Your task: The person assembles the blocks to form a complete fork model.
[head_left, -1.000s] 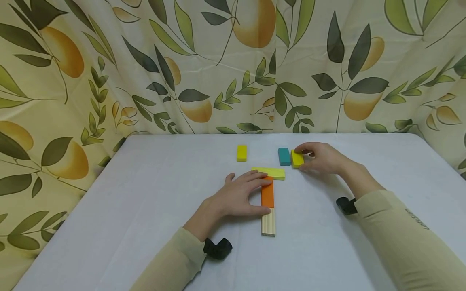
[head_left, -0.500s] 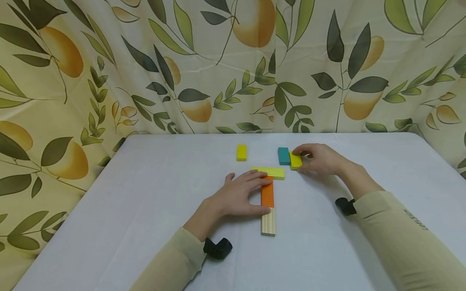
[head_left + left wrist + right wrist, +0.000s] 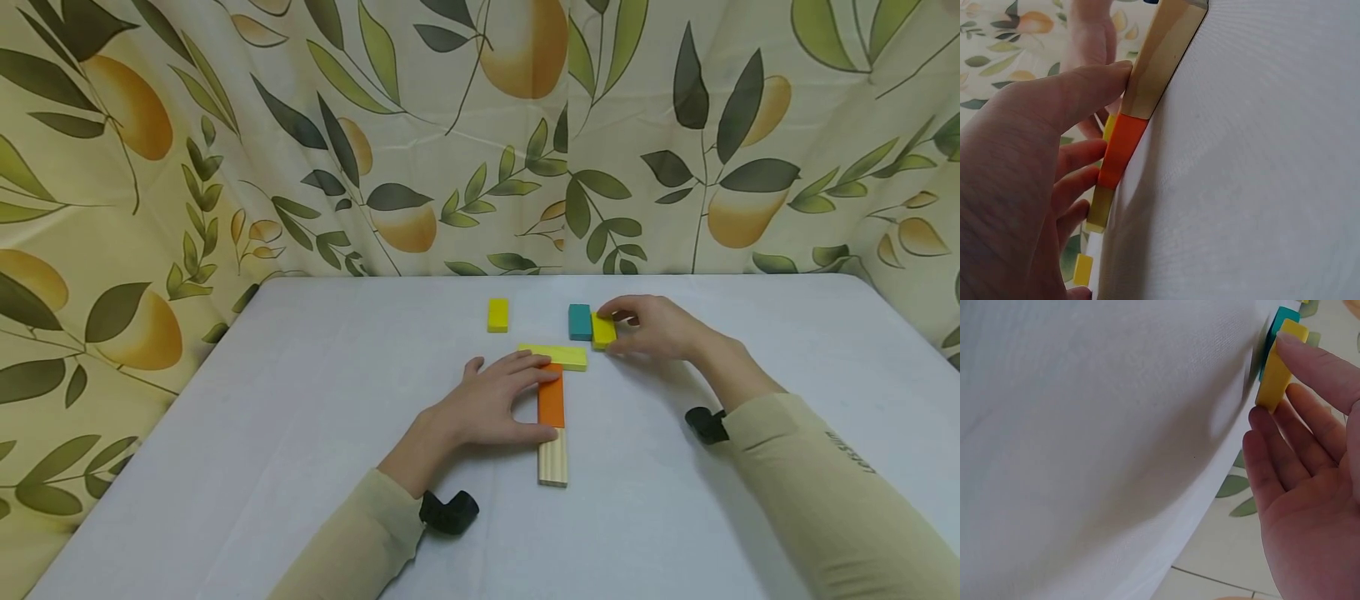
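Observation:
My right hand (image 3: 660, 327) pinches a yellow block (image 3: 603, 332) between thumb and fingers at the table's back. That block lies against the right side of a teal block (image 3: 579, 322), also visible in the right wrist view. My left hand (image 3: 483, 404) lies spread over a T-shaped row of flat blocks. Its thumb touches the plain wooden block (image 3: 552, 462) near the orange block (image 3: 552, 400). Its fingertips rest at the orange block and the lime-yellow block (image 3: 566, 358) laid crosswise at the far end.
Another yellow block (image 3: 498, 316) lies alone at the back, left of the teal one. The white-covered table (image 3: 300, 400) ends at a patterned curtain (image 3: 480, 150). Black wrist cameras sit under both forearms.
My right hand has slid the yellow block to the left and a little nearer. The teal block has shifted slightly left with it. My left hand stays in place.

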The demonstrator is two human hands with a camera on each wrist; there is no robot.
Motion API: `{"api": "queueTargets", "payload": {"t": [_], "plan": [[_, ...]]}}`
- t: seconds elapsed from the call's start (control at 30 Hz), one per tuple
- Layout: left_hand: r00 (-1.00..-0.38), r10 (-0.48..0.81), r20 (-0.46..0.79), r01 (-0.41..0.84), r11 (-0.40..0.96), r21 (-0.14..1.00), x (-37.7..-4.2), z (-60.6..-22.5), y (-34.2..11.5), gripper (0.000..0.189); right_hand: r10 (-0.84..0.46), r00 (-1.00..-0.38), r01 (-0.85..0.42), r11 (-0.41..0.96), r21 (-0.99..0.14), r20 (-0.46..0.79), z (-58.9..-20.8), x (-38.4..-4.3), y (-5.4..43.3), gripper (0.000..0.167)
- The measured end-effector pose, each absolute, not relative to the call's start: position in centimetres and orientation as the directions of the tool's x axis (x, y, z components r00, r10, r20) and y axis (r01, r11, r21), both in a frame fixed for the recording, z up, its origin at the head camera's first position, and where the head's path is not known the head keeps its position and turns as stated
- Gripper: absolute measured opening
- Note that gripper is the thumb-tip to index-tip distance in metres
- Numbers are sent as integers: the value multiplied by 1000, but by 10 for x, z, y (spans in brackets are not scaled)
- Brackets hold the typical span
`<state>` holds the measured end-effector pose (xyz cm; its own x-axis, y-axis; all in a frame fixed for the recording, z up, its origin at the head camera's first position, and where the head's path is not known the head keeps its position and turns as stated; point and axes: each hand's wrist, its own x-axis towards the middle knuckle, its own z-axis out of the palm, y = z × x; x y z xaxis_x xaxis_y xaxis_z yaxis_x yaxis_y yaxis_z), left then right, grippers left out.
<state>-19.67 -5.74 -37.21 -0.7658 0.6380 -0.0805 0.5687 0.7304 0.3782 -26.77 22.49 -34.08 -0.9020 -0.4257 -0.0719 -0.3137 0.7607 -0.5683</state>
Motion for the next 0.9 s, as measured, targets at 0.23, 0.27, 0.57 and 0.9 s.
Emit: {"api": "queueTargets", "payload": {"t": [0.23,0.27,0.57,0.9], "plan": [[-765,638,-84,568,731,378,-197,-372,-57,72,-425,-902,-309,758,-574,-75,-341,-268,222,56],[-765,638,-84,568,731,378,-197,-372,-57,73,-425,-902,-310,759,-573,-74,-341,-268,221,55],[-767,637,-80,568,731,378,-197,-373,-57,73,-421,-904,-307,762,-570,-76,-340,-269,215,55],[-768,636,-77,568,732,376,-197,-374,-57,73,-422,-903,-307,762,-571,-77,-340,-271,209,55]]}}
